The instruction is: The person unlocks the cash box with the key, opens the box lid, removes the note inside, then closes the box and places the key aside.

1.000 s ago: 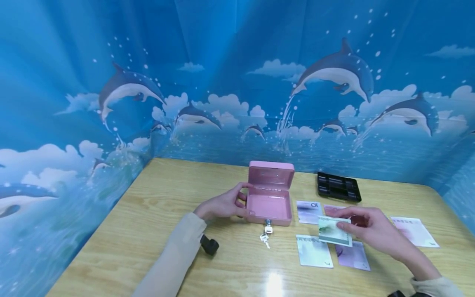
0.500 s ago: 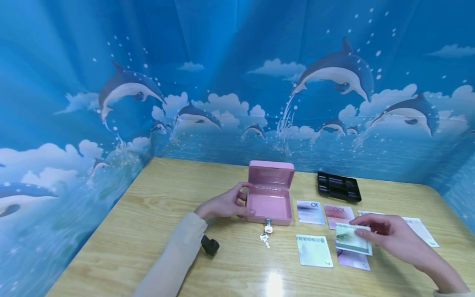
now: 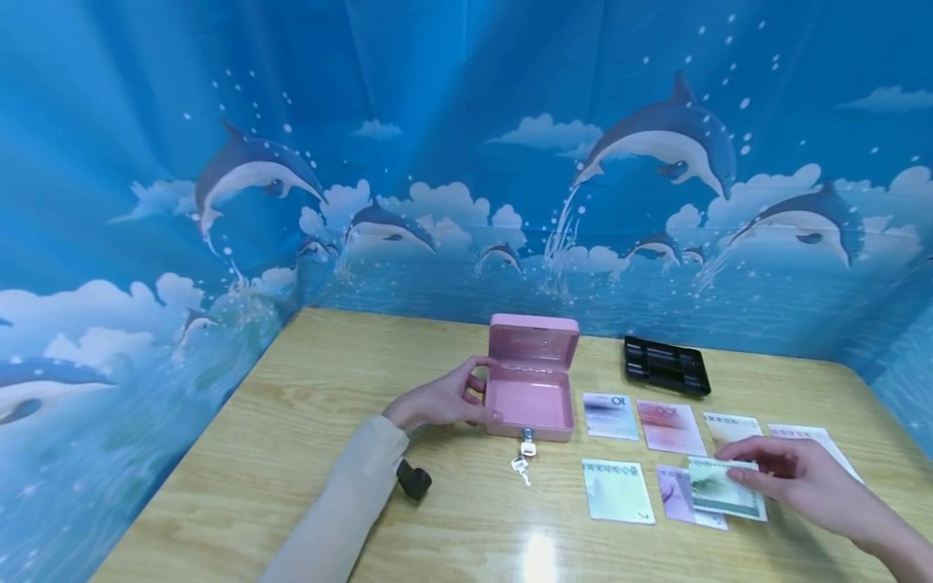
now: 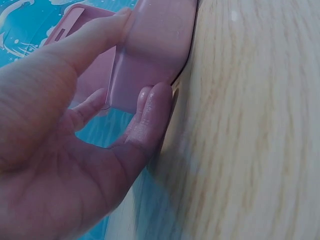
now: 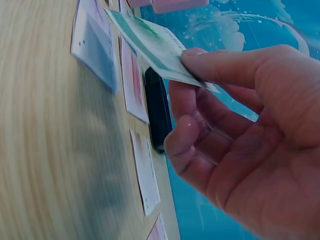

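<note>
A pink cash box [image 3: 530,405] stands with its lid [image 3: 534,343] raised, a key hanging in its front lock. My left hand [image 3: 440,398] holds the box by its left wall. In the left wrist view its thumb [image 4: 95,42] lies at the rim, and fingertips [image 4: 160,102] touch the box's side low down. Between thumb and fingers my right hand [image 3: 802,482] pinches a green banknote [image 3: 723,487], raised off the table and tilted in the right wrist view. Below it a purple banknote [image 3: 674,492] is partly covered.
Flat on the table [image 3: 350,356] lie a pale green note [image 3: 618,491], a blue-violet 10 note [image 3: 609,416], a red 100 note [image 3: 670,426] and others farther right. A black compartment tray [image 3: 666,366] sits behind them. Keys [image 3: 521,465] hang before the box.
My right hand has carried the green banknote rightward and nearer, from beside the red note to over the purple one's right part. My left hand and the box stay put.
</note>
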`<state>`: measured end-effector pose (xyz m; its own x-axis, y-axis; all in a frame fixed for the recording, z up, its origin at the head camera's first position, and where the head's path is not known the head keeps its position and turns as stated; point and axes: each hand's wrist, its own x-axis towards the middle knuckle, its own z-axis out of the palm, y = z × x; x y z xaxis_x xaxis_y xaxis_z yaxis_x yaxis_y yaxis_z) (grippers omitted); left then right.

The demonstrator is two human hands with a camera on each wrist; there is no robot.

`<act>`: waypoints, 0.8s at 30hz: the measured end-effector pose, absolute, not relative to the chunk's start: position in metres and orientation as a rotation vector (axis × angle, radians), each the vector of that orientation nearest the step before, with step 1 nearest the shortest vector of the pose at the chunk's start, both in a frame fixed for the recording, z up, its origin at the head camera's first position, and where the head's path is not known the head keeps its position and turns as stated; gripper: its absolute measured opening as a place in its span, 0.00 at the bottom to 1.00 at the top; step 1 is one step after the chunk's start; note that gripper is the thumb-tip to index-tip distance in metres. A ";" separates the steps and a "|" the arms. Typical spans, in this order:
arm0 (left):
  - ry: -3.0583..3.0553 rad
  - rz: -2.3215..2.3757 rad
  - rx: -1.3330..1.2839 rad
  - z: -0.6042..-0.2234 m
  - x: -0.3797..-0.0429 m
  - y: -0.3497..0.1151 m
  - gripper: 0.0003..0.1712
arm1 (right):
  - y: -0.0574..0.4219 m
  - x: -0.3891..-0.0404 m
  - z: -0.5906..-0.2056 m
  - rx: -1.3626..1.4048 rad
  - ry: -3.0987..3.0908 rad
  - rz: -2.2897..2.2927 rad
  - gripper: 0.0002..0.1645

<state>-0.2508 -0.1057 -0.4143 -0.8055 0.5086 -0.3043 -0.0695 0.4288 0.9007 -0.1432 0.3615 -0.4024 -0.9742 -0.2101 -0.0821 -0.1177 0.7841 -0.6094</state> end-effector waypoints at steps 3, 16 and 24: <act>2.137 1.387 0.376 -0.414 -0.251 -0.106 0.51 | 0.369 -0.143 -0.405 -0.299 2.808 -0.946 0.12; 2.146 1.390 0.370 -0.416 -0.252 -0.105 0.51 | 0.394 -0.143 -0.414 -0.408 2.848 -0.870 0.07; 2.145 1.402 0.357 -0.415 -0.250 -0.105 0.51 | 0.389 -0.143 -0.412 -0.314 2.923 -0.556 0.07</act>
<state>-0.2502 -0.1046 -0.4153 -0.8150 0.4969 -0.2981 -0.0739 0.4211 0.9040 -0.1433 0.3886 -0.4121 -0.9669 -0.2318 -0.1070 -0.1764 0.9095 -0.3765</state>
